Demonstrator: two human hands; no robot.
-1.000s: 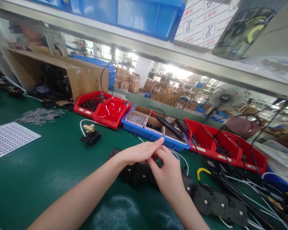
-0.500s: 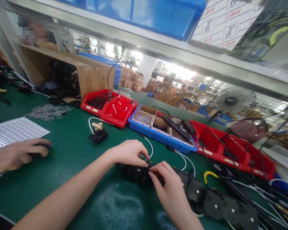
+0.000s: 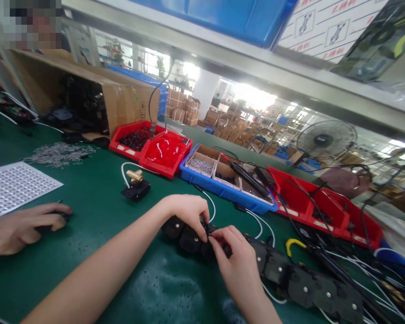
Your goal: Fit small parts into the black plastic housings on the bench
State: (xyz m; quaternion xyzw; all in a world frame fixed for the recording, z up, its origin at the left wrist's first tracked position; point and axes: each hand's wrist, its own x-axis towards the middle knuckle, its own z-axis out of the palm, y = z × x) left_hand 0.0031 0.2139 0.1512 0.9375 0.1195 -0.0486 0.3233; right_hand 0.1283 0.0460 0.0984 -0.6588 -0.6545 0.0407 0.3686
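"Both L hand (image 3: 189, 211) & R hand (image 3: 236, 249) are at the row of black blocks (image 3: 273, 265) on my feed. Which is nearer?"

"Neither, I'd say. Row's long axis goes far-L to near-R, running under both; fingertips almost meet over its L half."

"Grip?"

"Narrow pinch, L & R. Can't tell from here what, if anything, is btwn thumb & finger, either side."
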